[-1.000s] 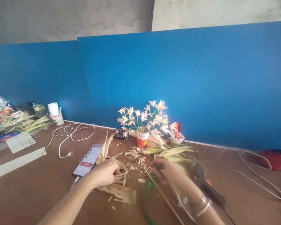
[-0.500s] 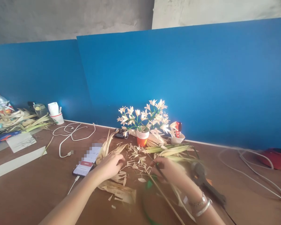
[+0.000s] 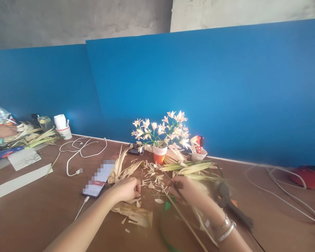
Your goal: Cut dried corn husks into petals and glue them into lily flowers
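Observation:
My left hand (image 3: 126,189) rests closed over a heap of dried husk scraps (image 3: 133,212) on the brown table (image 3: 36,210), fingers pinched on a small pale piece. My right hand (image 3: 189,190) is closed around a thin stick (image 3: 185,222) that slants down towards me, with a dark thin stem at its fingertips. Cut petal shapes (image 3: 152,176) lie scattered between the hands. Behind them stands an orange paper cup (image 3: 159,154) holding a bunch of husk flowers (image 3: 161,131).
A phone (image 3: 95,186) with a white cable lies left of my left hand. A black glue gun (image 3: 227,201) lies to the right, green husk leaves (image 3: 193,168) beyond. White cables (image 3: 80,148) and a red object (image 3: 308,176) sit at the edges. Another person's hand (image 3: 0,132) is far left.
My left hand slid a little to the right and farther over the husk scraps, then drew back slightly. The other person's hand at far left reached farther in. My right hand barely moved.

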The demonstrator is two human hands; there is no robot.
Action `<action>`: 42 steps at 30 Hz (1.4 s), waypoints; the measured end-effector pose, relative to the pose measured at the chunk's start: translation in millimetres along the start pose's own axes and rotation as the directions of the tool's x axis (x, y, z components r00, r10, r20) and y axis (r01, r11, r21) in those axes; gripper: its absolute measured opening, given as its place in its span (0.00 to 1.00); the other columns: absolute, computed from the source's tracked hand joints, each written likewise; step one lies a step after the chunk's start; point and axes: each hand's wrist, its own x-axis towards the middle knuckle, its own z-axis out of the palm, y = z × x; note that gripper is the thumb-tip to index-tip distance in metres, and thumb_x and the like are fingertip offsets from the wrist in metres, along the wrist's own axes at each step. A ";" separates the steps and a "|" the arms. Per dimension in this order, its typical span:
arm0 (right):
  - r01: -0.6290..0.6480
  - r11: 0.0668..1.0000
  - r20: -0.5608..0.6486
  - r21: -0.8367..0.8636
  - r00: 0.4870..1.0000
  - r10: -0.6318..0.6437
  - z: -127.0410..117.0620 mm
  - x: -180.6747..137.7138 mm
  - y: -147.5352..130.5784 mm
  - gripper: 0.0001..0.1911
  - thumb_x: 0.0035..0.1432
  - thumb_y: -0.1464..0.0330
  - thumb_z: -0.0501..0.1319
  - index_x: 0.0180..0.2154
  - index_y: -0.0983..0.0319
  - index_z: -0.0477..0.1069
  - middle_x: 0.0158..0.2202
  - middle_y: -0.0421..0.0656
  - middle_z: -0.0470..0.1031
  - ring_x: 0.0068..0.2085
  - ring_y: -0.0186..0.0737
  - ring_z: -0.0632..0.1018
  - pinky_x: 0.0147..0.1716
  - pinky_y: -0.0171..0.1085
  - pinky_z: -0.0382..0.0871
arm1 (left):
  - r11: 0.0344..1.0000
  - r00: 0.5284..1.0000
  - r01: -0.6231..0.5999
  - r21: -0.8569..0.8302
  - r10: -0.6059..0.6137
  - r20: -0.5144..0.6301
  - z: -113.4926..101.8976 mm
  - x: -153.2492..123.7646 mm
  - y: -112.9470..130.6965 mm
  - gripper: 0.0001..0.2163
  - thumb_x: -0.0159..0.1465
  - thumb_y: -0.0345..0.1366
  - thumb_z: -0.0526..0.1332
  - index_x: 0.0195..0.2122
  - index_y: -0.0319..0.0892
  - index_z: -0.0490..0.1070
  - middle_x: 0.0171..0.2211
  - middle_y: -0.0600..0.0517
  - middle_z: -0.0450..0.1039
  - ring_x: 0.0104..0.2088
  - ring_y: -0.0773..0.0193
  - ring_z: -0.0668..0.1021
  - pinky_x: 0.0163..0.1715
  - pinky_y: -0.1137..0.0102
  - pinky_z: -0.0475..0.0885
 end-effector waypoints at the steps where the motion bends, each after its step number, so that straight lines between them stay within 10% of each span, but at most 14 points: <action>1: 0.006 1.000 0.000 -0.002 1.000 -0.006 0.3 0.1 0.2 0.09 0.49 0.70 0.59 0.32 0.60 0.76 0.14 0.34 0.68 0.16 0.28 0.64 0.17 0.27 0.55 | 1.000 1.000 -0.001 -0.003 0.001 0.006 -1.3 -0.3 0.2 0.04 0.53 0.32 0.60 0.28 0.46 0.72 0.32 0.52 0.76 0.33 0.58 0.77 0.26 0.71 0.63; 12: -0.004 1.000 -0.002 -0.031 1.000 0.004 -0.2 0.7 -0.5 0.09 0.49 0.70 0.59 0.33 0.60 0.77 0.16 0.35 0.70 0.17 0.29 0.66 0.18 0.27 0.55 | 0.984 0.996 -0.092 -0.154 0.088 -0.030 -25.3 -20.3 8.6 0.07 0.59 0.36 0.56 0.35 0.48 0.72 0.35 0.52 0.76 0.32 0.60 0.77 0.27 0.71 0.66; 28: 0.066 0.998 -0.001 0.000 0.998 -0.066 -0.9 -2.0 -2.0 0.08 0.50 0.69 0.58 0.31 0.59 0.76 0.12 0.33 0.65 0.16 0.28 0.62 0.17 0.27 0.53 | 0.978 0.988 -0.154 0.144 0.155 0.004 0.9 -21.0 9.4 0.11 0.52 0.25 0.57 0.28 0.47 0.77 0.32 0.47 0.79 0.35 0.54 0.79 0.32 0.68 0.68; 42: 0.058 0.998 -0.035 0.003 0.998 -0.058 -5.0 -8.4 -7.9 0.08 0.50 0.67 0.58 0.31 0.59 0.75 0.13 0.33 0.66 0.17 0.28 0.62 0.17 0.28 0.53 | 0.969 0.970 -0.243 -0.044 0.243 -0.010 15.5 7.0 53.5 0.08 0.54 0.30 0.59 0.32 0.45 0.75 0.33 0.49 0.79 0.33 0.58 0.78 0.28 0.71 0.66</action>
